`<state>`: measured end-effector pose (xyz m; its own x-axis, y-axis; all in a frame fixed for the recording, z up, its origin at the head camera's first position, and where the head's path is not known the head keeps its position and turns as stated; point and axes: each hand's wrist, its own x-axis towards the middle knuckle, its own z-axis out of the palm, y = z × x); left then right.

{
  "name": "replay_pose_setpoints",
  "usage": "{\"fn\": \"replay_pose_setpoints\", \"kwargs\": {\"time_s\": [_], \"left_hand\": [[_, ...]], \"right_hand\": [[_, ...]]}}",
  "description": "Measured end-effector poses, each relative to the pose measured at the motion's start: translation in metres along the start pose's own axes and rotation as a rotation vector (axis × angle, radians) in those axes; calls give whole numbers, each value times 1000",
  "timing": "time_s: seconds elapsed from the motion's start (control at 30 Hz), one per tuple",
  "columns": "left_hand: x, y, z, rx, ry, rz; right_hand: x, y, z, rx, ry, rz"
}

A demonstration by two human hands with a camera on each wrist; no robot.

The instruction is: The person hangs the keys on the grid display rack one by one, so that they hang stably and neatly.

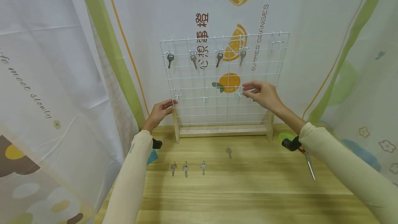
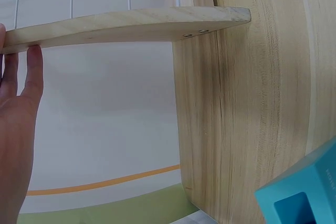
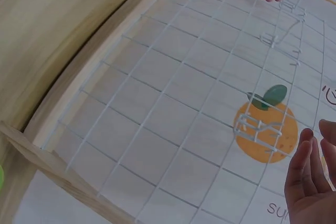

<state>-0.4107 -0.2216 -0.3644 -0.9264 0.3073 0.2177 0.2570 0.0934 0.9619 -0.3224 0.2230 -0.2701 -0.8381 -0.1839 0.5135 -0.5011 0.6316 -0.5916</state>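
Wire rack (image 1: 222, 133) stands towards the back of the bench (image 1: 248, 189), four hanging keys (image 1: 170, 59) along its upper part. Left hand (image 1: 160, 113) pinches the rack's wooden side post (image 1: 176, 127) between thumb and fingers. Right hand (image 1: 264, 96) — loosely curved, thumb a little apart, nothing visible in its hold — is just beside a lower hook (image 1: 238, 94). Four loose keys (image 1: 186, 168) lie in front; scissors (image 1: 311, 168) lie off to the right.
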Motion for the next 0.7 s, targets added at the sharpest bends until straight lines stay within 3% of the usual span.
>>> {"fn": "replay_pose_setpoints", "kwargs": {"time_s": [0.37,0.7], "left_hand": [[-1,2,1,32,3,7],[-1,2,0,75,6,-24]], "right_hand": [[-25,18,21,-39,-99,18],[-55,45,55,0,-200,-6]]}}
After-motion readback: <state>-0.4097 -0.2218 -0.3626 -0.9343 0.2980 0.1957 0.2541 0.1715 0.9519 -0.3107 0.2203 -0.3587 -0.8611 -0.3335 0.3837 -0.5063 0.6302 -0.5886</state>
